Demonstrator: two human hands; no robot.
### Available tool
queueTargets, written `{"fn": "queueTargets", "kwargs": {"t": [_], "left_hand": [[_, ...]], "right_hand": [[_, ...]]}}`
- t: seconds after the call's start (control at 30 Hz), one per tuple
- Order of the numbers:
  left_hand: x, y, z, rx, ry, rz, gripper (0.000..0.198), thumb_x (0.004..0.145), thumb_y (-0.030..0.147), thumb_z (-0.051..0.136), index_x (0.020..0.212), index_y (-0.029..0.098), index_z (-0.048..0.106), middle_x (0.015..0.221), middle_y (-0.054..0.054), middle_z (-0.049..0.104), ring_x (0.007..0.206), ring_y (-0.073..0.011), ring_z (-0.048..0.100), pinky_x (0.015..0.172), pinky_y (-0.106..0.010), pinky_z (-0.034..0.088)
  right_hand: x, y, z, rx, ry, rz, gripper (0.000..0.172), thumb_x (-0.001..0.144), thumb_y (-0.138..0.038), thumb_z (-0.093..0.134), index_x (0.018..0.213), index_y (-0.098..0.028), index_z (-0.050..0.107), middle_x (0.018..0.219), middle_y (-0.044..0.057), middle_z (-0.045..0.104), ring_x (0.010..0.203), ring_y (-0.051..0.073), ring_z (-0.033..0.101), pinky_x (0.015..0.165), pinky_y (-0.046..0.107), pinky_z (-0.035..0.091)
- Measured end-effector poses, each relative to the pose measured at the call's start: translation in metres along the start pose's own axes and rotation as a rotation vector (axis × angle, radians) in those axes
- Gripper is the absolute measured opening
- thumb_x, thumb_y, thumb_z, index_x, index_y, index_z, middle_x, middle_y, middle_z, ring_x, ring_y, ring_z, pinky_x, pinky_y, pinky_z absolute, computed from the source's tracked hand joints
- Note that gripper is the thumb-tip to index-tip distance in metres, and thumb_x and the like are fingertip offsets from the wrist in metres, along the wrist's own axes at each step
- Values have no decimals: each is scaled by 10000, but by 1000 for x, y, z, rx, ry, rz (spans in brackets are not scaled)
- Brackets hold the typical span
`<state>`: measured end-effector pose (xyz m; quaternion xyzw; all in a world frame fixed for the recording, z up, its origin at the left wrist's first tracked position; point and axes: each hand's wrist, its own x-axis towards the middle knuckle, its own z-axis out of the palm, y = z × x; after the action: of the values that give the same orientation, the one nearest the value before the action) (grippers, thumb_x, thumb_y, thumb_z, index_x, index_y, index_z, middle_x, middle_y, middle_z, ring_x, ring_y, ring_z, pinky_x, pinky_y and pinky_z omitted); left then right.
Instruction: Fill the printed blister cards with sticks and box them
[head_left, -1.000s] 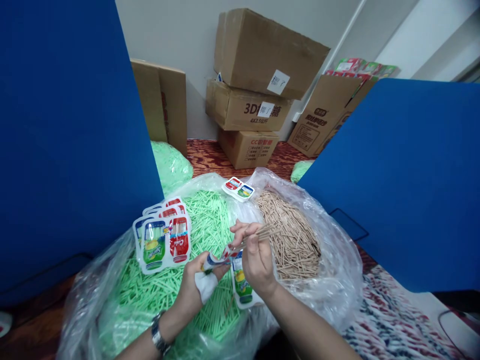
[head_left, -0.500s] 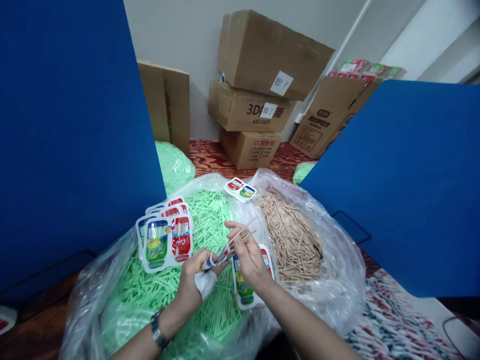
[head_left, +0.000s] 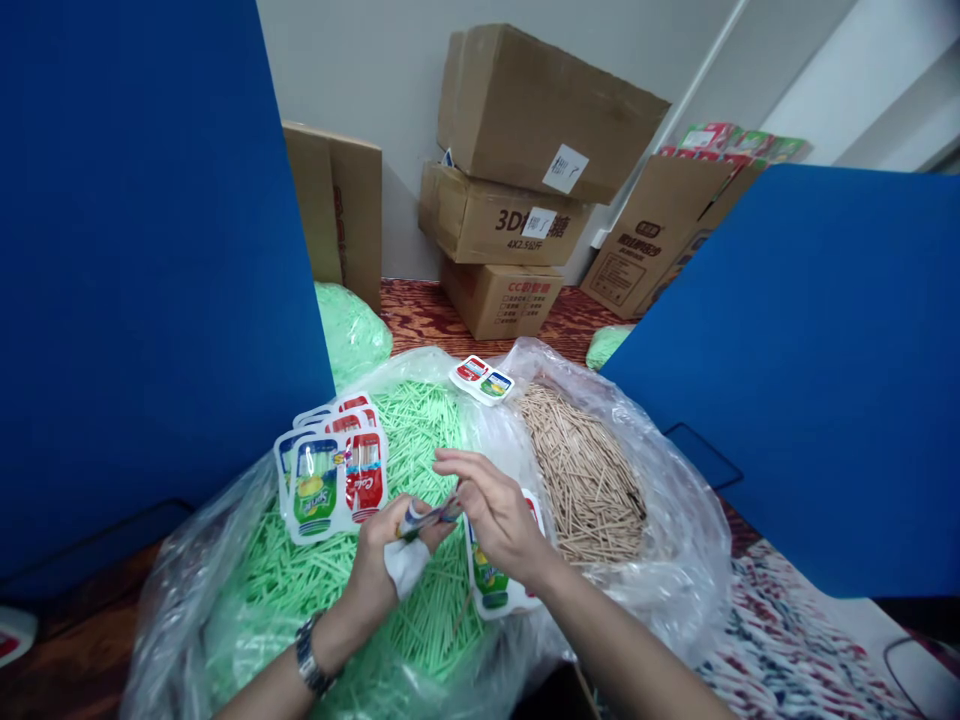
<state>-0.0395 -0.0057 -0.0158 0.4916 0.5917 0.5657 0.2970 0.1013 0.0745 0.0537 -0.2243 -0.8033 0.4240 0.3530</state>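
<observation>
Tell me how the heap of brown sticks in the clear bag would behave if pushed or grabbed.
The brown sticks lie loose and criss-crossed, so a push would probably spread them rather than move the heap whole. They look thin and straight, so likely light, stiff and apt to roll. The thin clear bag under them would probably crumple too.

Lighting bright, even, diffuse; shadows soft. Mild glare on clear plastic bag. Wide-angle distortion bends edges. Centre sharp; slight motion blur at right hand.
</observation>
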Motion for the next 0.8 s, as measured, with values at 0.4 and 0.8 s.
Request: {"fn": "queueTargets", "kwargs": {"t": [0.4,0.8], "left_hand": [[-1,-5,-20,-154,-1,-235,211,777,354,624,764,144,618,651,-10,638,575,-142,564,556,-247,462],[-3,-1,-25,203,-164,114,157,869,250,530,764,164,609,728,-19,600,677,-154,550,655,-258,439]], "right_hand": [[2,23,-7,-346,-24,-50,331,930,-300,460,1251,-272,536,870,33,653,690,147,597,675,294,493],[18,25,21,-705,-87,-510,393,917,-430,469,630,-177,555,575,0,527,615,131,468,783,318,408]]}}
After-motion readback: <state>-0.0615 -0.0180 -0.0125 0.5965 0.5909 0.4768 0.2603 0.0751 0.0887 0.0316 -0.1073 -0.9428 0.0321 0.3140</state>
